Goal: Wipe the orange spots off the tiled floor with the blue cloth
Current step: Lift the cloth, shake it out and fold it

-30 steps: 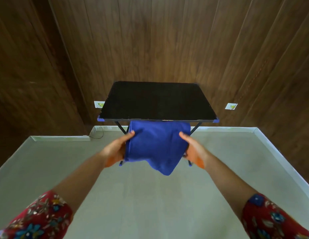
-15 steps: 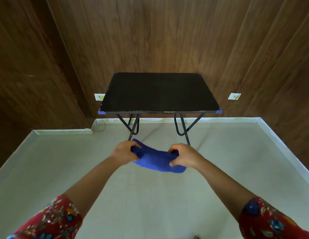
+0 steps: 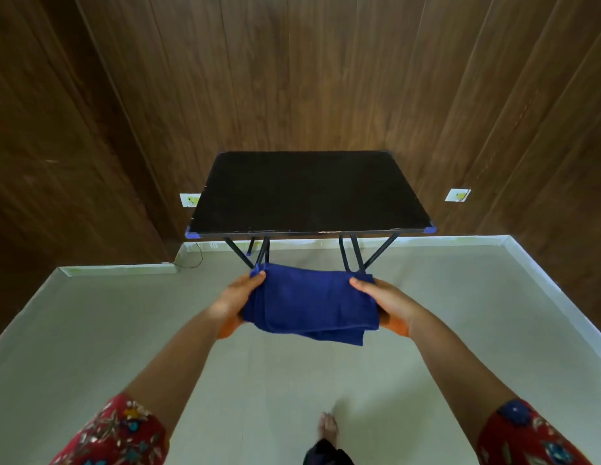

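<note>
I have the blue cloth (image 3: 311, 305) folded into a thick pad and held up in the air over the pale tiled floor (image 3: 91, 330), in front of the table's near edge. My left hand (image 3: 237, 302) grips its left end, thumb on top and fingers curled under; my right hand (image 3: 384, 302) clamps the right end the same way. Both palms show orange staining at the heel. A loose layer of the cloth hangs down at the lower right. Beyond it stands a small black table (image 3: 309, 193) with blue corner caps and dark crossed legs, against a wood-panelled wall (image 3: 309, 72). One bare foot (image 3: 327, 427) shows below. I see no orange spots on the floor here.
</note>
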